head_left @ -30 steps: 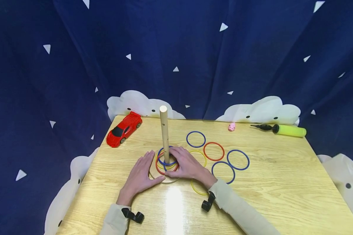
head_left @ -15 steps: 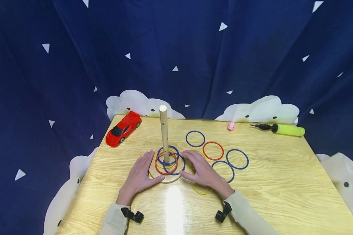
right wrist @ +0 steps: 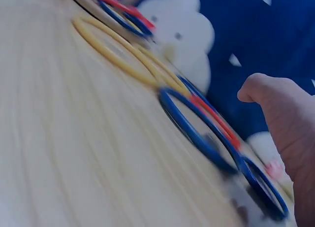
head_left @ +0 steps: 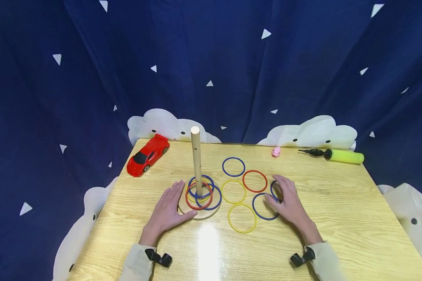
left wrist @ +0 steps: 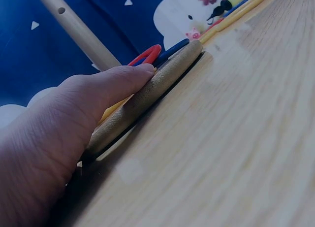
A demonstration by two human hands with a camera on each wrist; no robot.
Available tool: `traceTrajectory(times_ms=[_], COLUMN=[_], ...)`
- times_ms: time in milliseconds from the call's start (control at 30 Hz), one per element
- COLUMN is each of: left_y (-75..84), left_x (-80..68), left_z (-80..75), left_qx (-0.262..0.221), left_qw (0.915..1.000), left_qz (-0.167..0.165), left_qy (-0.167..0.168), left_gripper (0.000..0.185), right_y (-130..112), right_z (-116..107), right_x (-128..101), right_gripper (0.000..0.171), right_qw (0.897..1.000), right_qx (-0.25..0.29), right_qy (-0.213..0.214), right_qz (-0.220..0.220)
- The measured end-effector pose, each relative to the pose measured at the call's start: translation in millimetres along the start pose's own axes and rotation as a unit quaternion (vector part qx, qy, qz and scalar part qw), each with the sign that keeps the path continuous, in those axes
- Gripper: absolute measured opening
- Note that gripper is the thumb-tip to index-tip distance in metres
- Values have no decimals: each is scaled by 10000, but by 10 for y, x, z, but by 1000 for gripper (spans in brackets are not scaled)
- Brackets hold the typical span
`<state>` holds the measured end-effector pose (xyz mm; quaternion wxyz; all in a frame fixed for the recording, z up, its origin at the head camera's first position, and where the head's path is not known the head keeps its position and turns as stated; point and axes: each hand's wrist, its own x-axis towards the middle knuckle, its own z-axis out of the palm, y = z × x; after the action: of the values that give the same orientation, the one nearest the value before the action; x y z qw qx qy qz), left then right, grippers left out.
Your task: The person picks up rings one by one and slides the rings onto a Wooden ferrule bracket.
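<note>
Two hands lie on a pale wooden table [head_left: 337,203] in front of a dark blue curtain with white triangles. Farthest left, a red toy car [head_left: 147,155] sits near the table's back corner. Next comes the left hand [head_left: 167,210], flat with fingers straight and together, its thumb and palm edge pressed against the rim of a round wooden base [head_left: 197,212]; the left wrist view shows the thumb touching that rim. An upright wooden peg [head_left: 196,156] rises from the base, and several rings already sit around it: a red ring [head_left: 188,201], blue ones and a yellow one, stacked loosely at the foot. Right of the base, loose rings lie flat on the table: a yellow ring [head_left: 233,191], another yellow ring [head_left: 242,218] nearer the person, a blue ring [head_left: 233,166] toward the back, a red ring [head_left: 254,181], and a blue ring [head_left: 261,207]. The right hand [head_left: 289,203] rests over that last blue ring and another blue ring [head_left: 273,189] just behind it, fingers spread and relaxed, gripping nothing; the blurred right wrist view cannot confirm contact. Toward the back right stand a small pink toy [head_left: 276,152] and a yellow-green pump [head_left: 337,155].
</note>
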<state>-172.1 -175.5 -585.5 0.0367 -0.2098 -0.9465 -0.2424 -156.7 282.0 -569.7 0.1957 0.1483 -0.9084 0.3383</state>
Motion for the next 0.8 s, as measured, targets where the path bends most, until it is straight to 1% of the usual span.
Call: traceTrajectory(times_ms=[67,133,233,333,400,600,800], left_y=[-2,-5,-8,-11,-11,-1,8], left_x=[2,5,5,3,2,2,3], left_z=[0,2,3,7,7,6,2], left_qx=[9,20,26,13,5,17,22], left_qw=[10000,10000,10000,10000,10000,9999,9999], left_qz=[-4,-7,-11,-23,-38,-55,-56], left_qy=[-8,-24,-45,-63,-75,-110,-111], left_gripper=[119,119,119,119,119,118,118], right_y=[152,273,392,442,454,469,484], right_z=[-106,-202,-316,-381,-398,-396,-370], right_x=[-57,-114,-200,-261,-280,-274,-257], right_gripper=[81,84,88,91,93,99,99], right_qw=[9997,9990,9971,9953,9945,9929,9922], right_qx=[-40,-102,-88,-95,-122,-368,-587], right_qy=[124,162,66,-105,-226,-492,-458], right_qz=[190,403,747,954,1015,1020,1000])
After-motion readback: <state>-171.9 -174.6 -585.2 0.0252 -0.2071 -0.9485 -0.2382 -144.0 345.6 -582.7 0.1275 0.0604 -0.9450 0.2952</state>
